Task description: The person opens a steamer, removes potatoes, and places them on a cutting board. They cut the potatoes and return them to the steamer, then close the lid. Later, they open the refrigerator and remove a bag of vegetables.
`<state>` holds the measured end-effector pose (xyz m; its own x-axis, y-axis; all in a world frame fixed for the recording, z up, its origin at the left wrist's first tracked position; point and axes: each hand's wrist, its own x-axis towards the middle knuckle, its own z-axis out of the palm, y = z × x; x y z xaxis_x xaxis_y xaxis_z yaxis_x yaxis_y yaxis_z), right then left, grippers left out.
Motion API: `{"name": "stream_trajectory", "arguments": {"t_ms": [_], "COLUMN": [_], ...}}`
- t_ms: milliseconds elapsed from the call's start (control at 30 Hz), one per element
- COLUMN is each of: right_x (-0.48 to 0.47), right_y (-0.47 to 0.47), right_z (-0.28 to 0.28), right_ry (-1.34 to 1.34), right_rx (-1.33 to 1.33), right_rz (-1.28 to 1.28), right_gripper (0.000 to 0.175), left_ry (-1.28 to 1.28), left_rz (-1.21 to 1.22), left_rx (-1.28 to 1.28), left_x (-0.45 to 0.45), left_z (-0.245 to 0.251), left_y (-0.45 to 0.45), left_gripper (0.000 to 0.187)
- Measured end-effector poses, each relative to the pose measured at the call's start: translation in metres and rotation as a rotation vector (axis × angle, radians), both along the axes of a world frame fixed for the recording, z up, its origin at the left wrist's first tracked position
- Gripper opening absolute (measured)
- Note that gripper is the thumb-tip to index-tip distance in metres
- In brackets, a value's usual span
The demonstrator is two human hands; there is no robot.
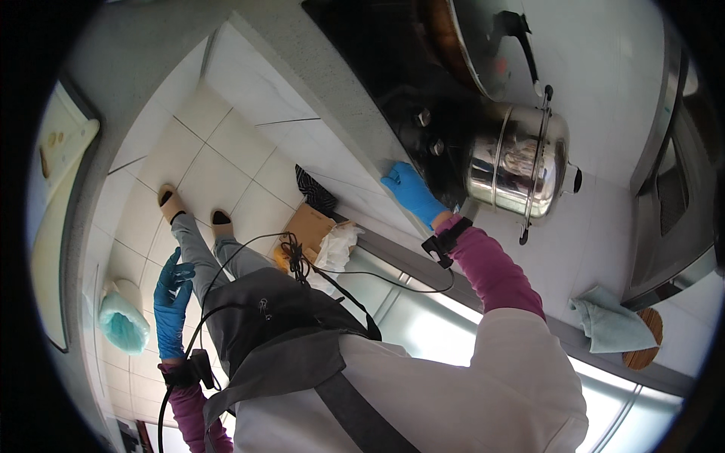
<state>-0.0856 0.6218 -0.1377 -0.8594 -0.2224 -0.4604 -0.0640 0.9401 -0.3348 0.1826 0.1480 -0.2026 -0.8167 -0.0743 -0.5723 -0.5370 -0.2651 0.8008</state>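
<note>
My right hand (413, 191), in a blue glove, lies at the front edge of the grey stone countertop (345, 96), beside the black glass cooktop (391, 73). Its fingers point down at the surface, and whatever may be under the palm is hidden. Two metal control knobs (423, 117) sit just beyond it. Close by, a shiny steel pot (515, 164) with a lid and wire handle stands on the cooktop. My left hand (173, 303), also gloved in blue, hangs at my side above the tiled floor with loosely bent, separated fingers and nothing in them.
A wok with a glass lid (481, 51) stands behind the pot. A pale blue cloth (612, 323) partly covers a round wooden board (643, 342). On the floor are a lined waste bin (123, 323) and a cardboard box (311, 226) with plastic bags. A black cable (291, 255) crosses my apron.
</note>
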Motion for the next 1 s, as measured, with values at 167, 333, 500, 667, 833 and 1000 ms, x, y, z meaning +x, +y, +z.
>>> {"name": "stream_trajectory", "arguments": {"t_ms": [167, 333, 500, 667, 833, 1000], "right_x": [-0.006, -0.011, -0.008, -0.007, -0.006, -0.004], "right_y": [0.003, -0.004, -0.004, -0.004, -0.01, -0.014], "right_z": [0.004, 0.009, 0.009, 0.011, 0.014, 0.016], "right_ry": [0.023, -0.096, -0.089, -0.106, -0.109, -0.134], "right_rx": [0.077, 0.159, 0.104, 0.159, 0.178, 0.243], "right_rz": [0.178, 0.153, 0.136, 0.174, 0.177, 0.166], "right_gripper": [0.025, 0.028, 0.027, 0.026, 0.026, 0.026], "left_ry": [-0.037, -0.102, -0.137, -0.154, -0.124, -0.158], "left_rz": [0.07, 0.008, 0.01, -0.013, 0.009, -0.005], "left_rx": [0.008, -0.011, 0.038, 0.045, 0.108, 0.121], "left_x": [0.018, 0.024, 0.032, 0.041, 0.049, 0.052], "left_z": [-0.009, -0.028, -0.059, -0.084, -0.098, -0.106], "left_y": [0.012, 0.019, 0.021, 0.023, 0.019, 0.013], "left_gripper": [0.051, 0.054, 0.056, 0.058, 0.056, 0.056]}}
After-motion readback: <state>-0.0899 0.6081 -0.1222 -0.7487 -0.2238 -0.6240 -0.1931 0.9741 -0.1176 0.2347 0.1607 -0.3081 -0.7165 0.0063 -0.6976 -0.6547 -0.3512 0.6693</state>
